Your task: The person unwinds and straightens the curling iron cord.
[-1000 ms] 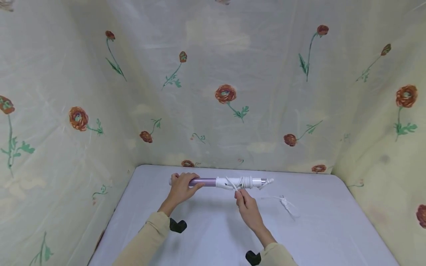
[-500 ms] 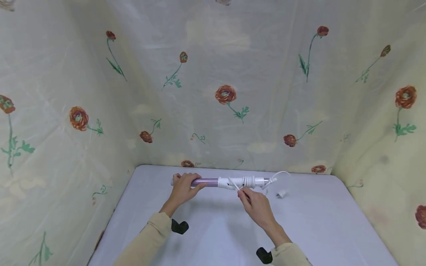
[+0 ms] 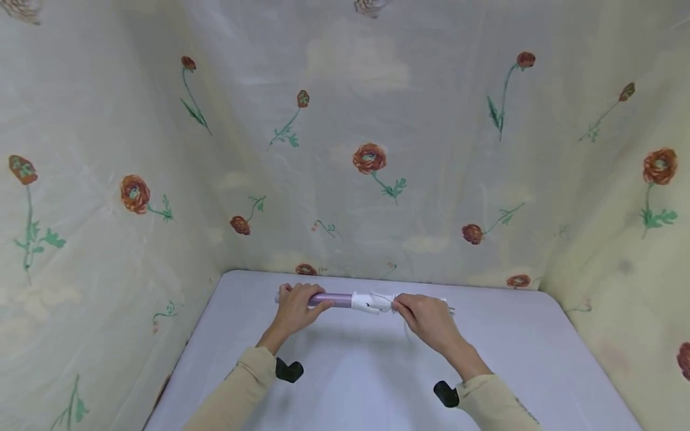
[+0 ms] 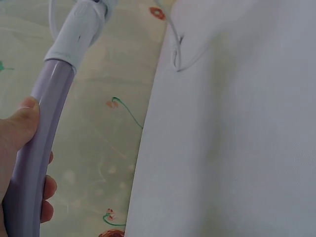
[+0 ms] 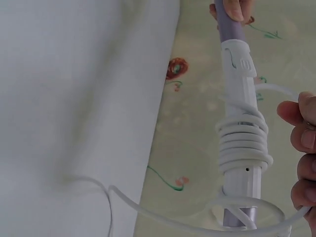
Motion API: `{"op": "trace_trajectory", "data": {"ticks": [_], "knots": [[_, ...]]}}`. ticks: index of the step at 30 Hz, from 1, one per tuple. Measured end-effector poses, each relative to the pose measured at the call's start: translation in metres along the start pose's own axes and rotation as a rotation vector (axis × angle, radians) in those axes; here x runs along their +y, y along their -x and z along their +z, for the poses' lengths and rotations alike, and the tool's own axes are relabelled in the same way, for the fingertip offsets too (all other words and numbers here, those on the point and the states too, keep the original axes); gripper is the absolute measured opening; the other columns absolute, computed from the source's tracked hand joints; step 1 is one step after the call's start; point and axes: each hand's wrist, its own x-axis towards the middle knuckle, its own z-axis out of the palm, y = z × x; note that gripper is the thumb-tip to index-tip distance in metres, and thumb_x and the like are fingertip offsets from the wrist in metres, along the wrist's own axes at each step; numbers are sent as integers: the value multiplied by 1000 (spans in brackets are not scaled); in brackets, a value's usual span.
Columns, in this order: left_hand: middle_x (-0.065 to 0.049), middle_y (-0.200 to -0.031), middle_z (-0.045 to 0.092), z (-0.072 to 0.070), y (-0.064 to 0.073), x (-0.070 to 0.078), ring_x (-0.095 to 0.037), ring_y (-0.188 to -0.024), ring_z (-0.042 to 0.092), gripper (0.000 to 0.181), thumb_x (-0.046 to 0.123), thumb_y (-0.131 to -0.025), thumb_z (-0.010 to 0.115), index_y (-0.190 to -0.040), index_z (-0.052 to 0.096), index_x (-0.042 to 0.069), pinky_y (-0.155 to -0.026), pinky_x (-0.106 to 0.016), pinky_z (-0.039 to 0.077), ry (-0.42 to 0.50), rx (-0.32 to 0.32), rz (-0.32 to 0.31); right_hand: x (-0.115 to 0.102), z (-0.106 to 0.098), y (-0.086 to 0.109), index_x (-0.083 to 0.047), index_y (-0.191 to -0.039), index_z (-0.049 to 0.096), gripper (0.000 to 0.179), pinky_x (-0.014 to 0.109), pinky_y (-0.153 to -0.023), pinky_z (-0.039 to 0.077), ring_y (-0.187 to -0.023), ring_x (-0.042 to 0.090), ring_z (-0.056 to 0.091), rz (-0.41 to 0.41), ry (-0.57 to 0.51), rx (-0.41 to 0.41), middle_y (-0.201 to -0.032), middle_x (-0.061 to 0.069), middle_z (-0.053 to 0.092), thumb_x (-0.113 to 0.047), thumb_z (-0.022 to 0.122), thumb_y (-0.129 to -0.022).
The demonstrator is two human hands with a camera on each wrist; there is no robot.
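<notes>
In the head view, my left hand (image 3: 296, 308) grips the purple end of a long purple-and-white hair iron (image 3: 339, 300), held level above the table. Its thumb lies along the purple body (image 4: 47, 116) in the left wrist view. A white cord (image 5: 243, 144) is wound several turns round the white part. Beside these coils, my right hand (image 5: 306, 168) has its fingers curled round the cord; a strand runs from the iron into its grip. From below that hand, a loose length of cord (image 5: 163, 217) loops out over the table. The far end of the iron is partly hidden behind my right hand.
The white table (image 3: 345, 383) spreads below the hands. Pale cloth walls with printed flowers (image 3: 369, 158) stand at the back and both sides. Small black pieces (image 3: 446, 394) sit by each wrist.
My right hand has moved right and slightly away along the iron with the cord, now covering the coils in the head view. The hanging cord has swung. My left hand keeps its grip.
</notes>
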Motion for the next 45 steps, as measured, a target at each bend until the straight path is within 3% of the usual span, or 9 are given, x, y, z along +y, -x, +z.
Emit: {"op": "trace_trajectory", "data": {"ticks": [6, 16, 23, 31, 34, 41, 45], "knots": [[0, -93, 69, -1, 1, -3, -18, -87, 55, 40, 50, -84, 65, -106, 67, 17, -88, -46, 24, -3, -11, -1, 7, -4, -8, -19, -86, 69, 4, 21, -51, 39, -55, 1, 47, -7, 22, -63, -68, -10, 65, -23, 68, -86], [1, -93, 68, -7, -1, -8, -17, -87, 55, 40, 51, -84, 64, -106, 66, 17, -87, -46, 24, -14, -17, -1, 20, -11, -21, -19, -87, 70, 7, 24, -52, 39, -58, 7, 49, -16, 94, -116, -72, -7, 67, -26, 68, -87], [1, -92, 69, -9, 0, -11, -16, -85, 54, 39, 51, -84, 64, -104, 67, 17, -89, -48, 24, -16, -59, 26, 44, -12, -29, -14, -94, 71, 11, 35, -71, 49, -75, 13, 56, -6, -60, -230, -83, -3, 69, -22, 66, -88], [3, -96, 69, -6, 3, -19, -14, -86, 54, 37, 51, -86, 62, -105, 67, 20, -90, -48, 22, 62, -148, 54, 86, 0, -20, -12, -93, 70, 11, 39, -76, 48, -80, 13, 57, 81, -259, -289, -87, 2, 71, -16, 60, -92], [4, -98, 69, -5, 2, -20, -14, -87, 54, 37, 52, -86, 61, -106, 67, 21, -90, -48, 21, 92, -177, 52, 91, 8, -11, -11, -94, 70, 11, 38, -75, 46, -80, 13, 55, 105, -241, -286, -87, 2, 71, -16, 61, -91], [4, -96, 70, -5, -3, -21, -13, -83, 56, 32, 48, -86, 62, -102, 68, 21, -88, -46, 22, 141, -162, 54, 80, 49, 11, -12, -88, 69, 8, 36, -68, 42, -73, 16, 55, 126, -58, -155, -81, 1, 68, -8, 70, -81], [4, -96, 70, -2, 0, -22, -13, -83, 56, 34, 50, -86, 62, -102, 68, 21, -87, -45, 23, 128, -139, 5, 65, 77, 29, -9, -91, 68, 12, 41, -76, 46, -81, 20, 61, 196, -125, -80, -86, 4, 68, -7, 73, -80]]}}
